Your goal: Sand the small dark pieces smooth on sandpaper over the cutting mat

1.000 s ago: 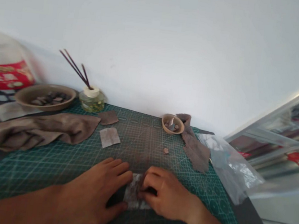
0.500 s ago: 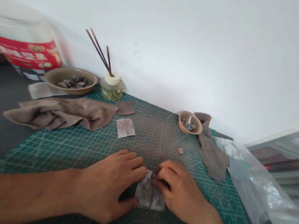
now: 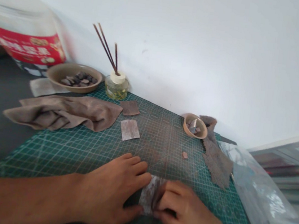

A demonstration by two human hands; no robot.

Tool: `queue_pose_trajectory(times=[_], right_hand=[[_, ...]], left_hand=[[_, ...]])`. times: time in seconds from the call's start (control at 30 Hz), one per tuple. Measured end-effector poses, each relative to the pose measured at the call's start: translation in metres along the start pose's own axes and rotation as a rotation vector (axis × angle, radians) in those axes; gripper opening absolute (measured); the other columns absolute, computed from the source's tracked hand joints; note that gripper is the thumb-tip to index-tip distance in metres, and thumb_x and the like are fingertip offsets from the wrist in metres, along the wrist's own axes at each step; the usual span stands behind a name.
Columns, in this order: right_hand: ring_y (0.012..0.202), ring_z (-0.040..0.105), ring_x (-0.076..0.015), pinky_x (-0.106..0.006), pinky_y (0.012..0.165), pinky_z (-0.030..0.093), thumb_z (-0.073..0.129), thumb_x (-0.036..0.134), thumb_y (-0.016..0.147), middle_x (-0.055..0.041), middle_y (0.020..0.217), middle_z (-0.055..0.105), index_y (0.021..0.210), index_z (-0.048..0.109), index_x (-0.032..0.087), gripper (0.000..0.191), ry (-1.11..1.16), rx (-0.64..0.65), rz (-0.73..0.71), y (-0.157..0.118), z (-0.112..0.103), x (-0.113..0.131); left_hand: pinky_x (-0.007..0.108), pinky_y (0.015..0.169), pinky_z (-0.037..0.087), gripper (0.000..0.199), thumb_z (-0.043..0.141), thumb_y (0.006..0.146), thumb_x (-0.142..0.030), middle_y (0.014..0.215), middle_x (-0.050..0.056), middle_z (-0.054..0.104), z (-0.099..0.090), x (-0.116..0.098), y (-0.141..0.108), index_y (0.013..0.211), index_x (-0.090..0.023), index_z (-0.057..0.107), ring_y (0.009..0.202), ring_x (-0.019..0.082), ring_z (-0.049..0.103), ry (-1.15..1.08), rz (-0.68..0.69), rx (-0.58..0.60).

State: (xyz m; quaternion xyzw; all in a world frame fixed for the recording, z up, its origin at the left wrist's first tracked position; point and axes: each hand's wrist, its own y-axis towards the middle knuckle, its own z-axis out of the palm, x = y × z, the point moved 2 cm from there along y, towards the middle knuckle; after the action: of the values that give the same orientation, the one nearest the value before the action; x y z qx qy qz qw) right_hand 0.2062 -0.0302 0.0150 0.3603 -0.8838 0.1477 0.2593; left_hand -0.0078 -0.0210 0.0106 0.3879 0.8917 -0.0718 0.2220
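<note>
L grip [image 3: 109,190] spread wide, fingertips just beside abrasive sheet [image 3: 149,195] on cutting mat [image 3: 168,139]. R grip [image 3: 183,210], the nearer, pinches sheet's right edge; long axis runs away from person.

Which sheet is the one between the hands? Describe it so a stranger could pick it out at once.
On the green cutting mat, go to the edge nearest the viewer, where the left hand and right hand meet. Between them lies a mottled pale sheet, partly covered by the right hand's fingers. A similar sheet lies farther up the mat, but no hand touches it.
</note>
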Motion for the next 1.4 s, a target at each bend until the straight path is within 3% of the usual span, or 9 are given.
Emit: queue_pose_trajectory(times=[0.17,0.33,0.5,0.67,0.83,1.0,1.07,1.2,1.4], right_hand=[[0.093,0.058,-0.0173,-0.031,0.085,0.044,0.064,0.013,0.093,-0.0021,0.097,0.064,0.089,0.063,0.020,0.009,-0.049,-0.191,0.108,0.002,-0.006,-0.007],[0.086,0.059,-0.0143,-0.028,0.078,0.042,0.071,0.014,0.088,0.0019,0.090,0.064,0.083,0.061,0.021,0.013,0.012,0.005,-0.032,0.001,-0.003,-0.003],[0.092,0.058,-0.0155,-0.030,0.084,0.042,0.066,0.013,0.092,-0.0007,0.098,0.064,0.087,0.060,0.019,0.010,-0.037,-0.185,0.077,0.006,-0.006,-0.005],[0.086,0.059,-0.0126,-0.026,0.078,0.042,0.073,0.015,0.087,0.0037,0.089,0.064,0.081,0.060,0.021,0.015,0.036,0.035,-0.061,0.002,-0.003,0.000],[0.092,0.059,-0.0152,-0.030,0.085,0.043,0.066,0.015,0.092,-0.0003,0.097,0.065,0.087,0.062,0.020,0.008,-0.059,-0.181,0.068,0.006,-0.007,-0.008],[0.087,0.060,-0.0135,-0.027,0.079,0.043,0.072,0.017,0.088,0.0029,0.090,0.064,0.082,0.061,0.021,0.013,-0.004,-0.010,-0.035,0.003,-0.004,-0.003],[0.091,0.060,-0.0152,-0.029,0.083,0.043,0.073,0.020,0.089,0.0020,0.094,0.066,0.084,0.062,0.022,0.011,-0.053,-0.031,-0.039,0.004,-0.002,-0.002],[0.093,0.061,-0.0155,-0.029,0.085,0.043,0.065,0.017,0.094,-0.0008,0.096,0.067,0.085,0.061,0.020,0.011,-0.061,-0.196,0.112,0.005,-0.007,-0.011],[0.088,0.060,-0.0152,-0.029,0.081,0.042,0.072,0.019,0.088,0.0022,0.091,0.065,0.084,0.062,0.021,0.012,-0.109,-0.050,-0.072,0.004,0.002,-0.003]], left_hand=[[0.041,0.080,0.040,0.027,0.071,0.080,-0.039,0.097,0.001,0.058,0.000,0.002,0.000,0.095,-0.022,0.056,0.091,0.024,0.054,0.007,0.011,-0.005],[0.042,0.080,0.040,0.027,0.070,0.081,-0.040,0.097,0.002,0.059,0.002,0.003,0.001,0.094,-0.022,0.055,0.091,0.024,0.054,-0.014,0.021,0.012],[0.044,0.082,0.040,0.027,0.070,0.081,-0.040,0.098,0.002,0.058,0.002,0.003,0.000,0.096,-0.022,0.056,0.092,0.025,0.054,-0.015,0.011,0.022],[0.044,0.081,0.040,0.025,0.068,0.081,-0.040,0.096,0.001,0.058,0.002,0.003,0.000,0.094,-0.023,0.055,0.091,0.025,0.054,-0.029,0.005,0.027],[0.046,0.084,0.041,0.027,0.069,0.081,-0.040,0.098,0.001,0.058,0.003,0.004,0.000,0.096,-0.023,0.055,0.093,0.026,0.055,-0.021,0.001,0.028],[0.047,0.084,0.041,0.025,0.068,0.082,-0.040,0.098,0.001,0.058,0.004,0.004,-0.001,0.096,-0.023,0.055,0.092,0.025,0.055,-0.039,0.005,0.036],[0.047,0.085,0.041,0.024,0.068,0.082,-0.039,0.098,0.001,0.058,0.003,0.004,0.000,0.095,-0.023,0.056,0.093,0.026,0.055,-0.038,0.008,0.036],[0.047,0.085,0.042,0.026,0.069,0.082,-0.041,0.100,0.001,0.059,0.002,0.003,0.000,0.095,-0.023,0.056,0.094,0.026,0.055,-0.024,-0.008,0.040],[0.048,0.087,0.042,0.026,0.068,0.082,-0.040,0.100,0.002,0.060,0.002,0.002,0.000,0.096,-0.023,0.056,0.096,0.027,0.056,-0.033,-0.010,0.029]])
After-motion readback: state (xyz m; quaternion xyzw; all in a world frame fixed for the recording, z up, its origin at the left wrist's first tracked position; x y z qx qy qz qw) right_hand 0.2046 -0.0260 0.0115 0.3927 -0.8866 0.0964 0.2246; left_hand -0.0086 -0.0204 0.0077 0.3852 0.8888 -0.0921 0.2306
